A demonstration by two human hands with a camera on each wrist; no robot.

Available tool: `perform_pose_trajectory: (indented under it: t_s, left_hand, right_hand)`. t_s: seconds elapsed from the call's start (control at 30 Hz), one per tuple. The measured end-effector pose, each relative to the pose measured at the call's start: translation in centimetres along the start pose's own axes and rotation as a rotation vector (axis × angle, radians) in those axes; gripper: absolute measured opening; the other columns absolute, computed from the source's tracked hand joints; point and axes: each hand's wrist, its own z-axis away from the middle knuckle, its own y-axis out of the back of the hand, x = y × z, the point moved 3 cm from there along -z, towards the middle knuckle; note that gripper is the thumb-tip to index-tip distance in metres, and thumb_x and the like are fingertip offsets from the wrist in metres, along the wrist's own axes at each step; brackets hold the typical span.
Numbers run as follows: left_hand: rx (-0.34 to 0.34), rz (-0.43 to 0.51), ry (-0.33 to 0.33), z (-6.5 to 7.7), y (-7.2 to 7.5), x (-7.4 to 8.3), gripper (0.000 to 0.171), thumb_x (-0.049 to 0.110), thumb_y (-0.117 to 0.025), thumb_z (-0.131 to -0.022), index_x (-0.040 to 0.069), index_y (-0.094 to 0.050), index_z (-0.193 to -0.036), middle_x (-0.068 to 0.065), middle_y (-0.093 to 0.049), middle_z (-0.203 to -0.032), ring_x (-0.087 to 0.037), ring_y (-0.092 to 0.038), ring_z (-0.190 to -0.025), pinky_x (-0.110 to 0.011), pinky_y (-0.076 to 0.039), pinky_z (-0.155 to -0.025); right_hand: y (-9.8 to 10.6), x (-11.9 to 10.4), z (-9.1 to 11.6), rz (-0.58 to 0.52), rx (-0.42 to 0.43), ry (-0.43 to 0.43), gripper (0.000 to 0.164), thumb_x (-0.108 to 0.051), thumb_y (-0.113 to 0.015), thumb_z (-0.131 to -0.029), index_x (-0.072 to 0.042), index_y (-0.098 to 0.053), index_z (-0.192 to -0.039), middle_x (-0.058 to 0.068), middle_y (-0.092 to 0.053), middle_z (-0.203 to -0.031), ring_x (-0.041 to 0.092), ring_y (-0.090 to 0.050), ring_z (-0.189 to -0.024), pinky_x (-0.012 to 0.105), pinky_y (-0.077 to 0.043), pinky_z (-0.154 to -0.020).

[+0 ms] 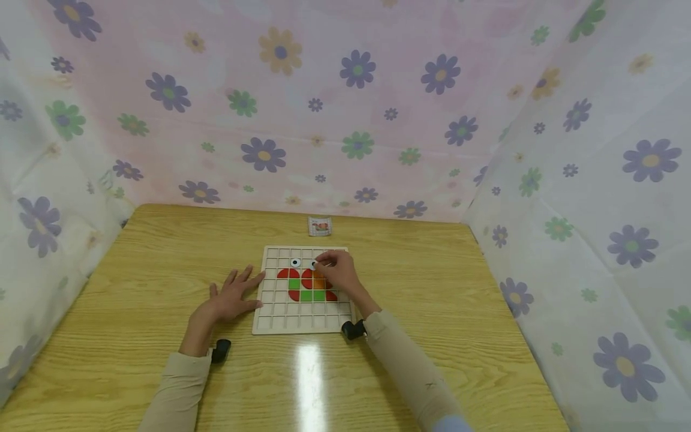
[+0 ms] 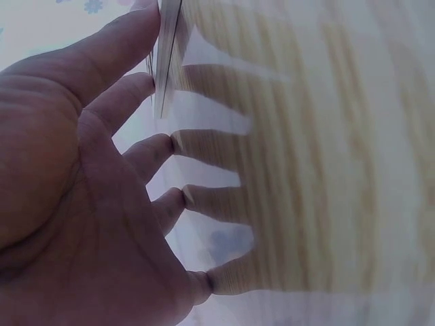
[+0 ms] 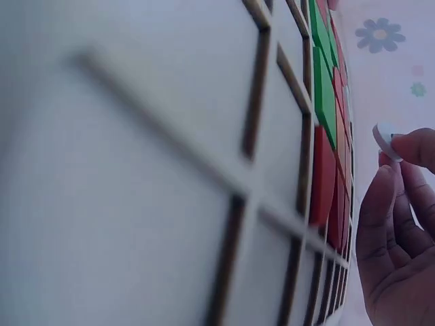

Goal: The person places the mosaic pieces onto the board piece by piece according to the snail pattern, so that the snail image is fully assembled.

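A wooden grid board (image 1: 274, 324) lies on the table, with red, green and orange pieces in its cells. One white eye disc (image 1: 295, 263) with a black pupil sits near its top. My right hand (image 1: 341, 275) pinches a second white eye disc (image 1: 313, 264) between thumb and fingertips over the upper part of the board; the right wrist view shows this disc (image 3: 386, 141) held clear of the grid. My left hand (image 1: 232, 298) lies with fingers spread at the board's left edge, thumb and a finger touching it. In the left wrist view, straight fingers (image 2: 146, 155) meet the tabletop.
Behind the board, a small picture card (image 1: 320, 226) lies on the wood-grain table (image 1: 162, 270). Flower-patterned curtains (image 1: 324, 114) stand at the back and both sides. Black wrist devices (image 1: 221, 351) are worn on both forearms.
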Motion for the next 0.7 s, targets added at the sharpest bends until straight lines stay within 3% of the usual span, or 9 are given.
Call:
perform_pose_trajectory:
  t_s: [0.3, 0.5, 0.7]
  left_hand:
    - [0.002, -0.013, 0.004, -0.1, 0.0, 0.1, 0.073, 0.032, -0.068, -0.098, 0.009, -0.035, -0.159, -0.027, -0.012, -0.167, -0.057, 0.0, -0.15, -0.087, 0.005, -0.102]
    - [0.0, -0.011, 0.004, -0.2, 0.0, -0.1, 0.073, 0.033, -0.068, -0.098, 0.01, -0.035, -0.159, -0.027, -0.011, -0.167, -0.057, 0.001, -0.15, -0.087, 0.005, -0.102]
    - [0.001, -0.007, 0.002, -0.2, 0.1, -0.1, 0.073, 0.033, -0.068, -0.098, 0.01, -0.036, -0.159, -0.028, -0.011, -0.167, -0.058, 0.0, -0.15, -0.088, 0.004, -0.101]
  right_hand:
    - [-2.6, -0.8, -3.2, 0.023, -0.016, 0.041, 0.013, -0.009, -0.071, -0.096, -0.001, -0.078, -0.103, 0.015, -0.074, -0.094, 0.017, -0.065, -0.077, 0.026, -0.054, -0.07]
    - [-4.3, -1.0, -4.3, 0.052, -0.094, 0.085, 0.015, -0.008, -0.068, -0.098, -0.001, -0.078, -0.106, 0.015, -0.074, -0.097, 0.017, -0.066, -0.079, 0.026, -0.055, -0.072]
    - [-5.6, -1.8, -4.6, 0.127, -0.164, 0.063, 0.017, -0.01, -0.066, -0.099, -0.002, -0.078, -0.109, 0.013, -0.074, -0.102, 0.018, -0.066, -0.083, 0.025, -0.054, -0.074]
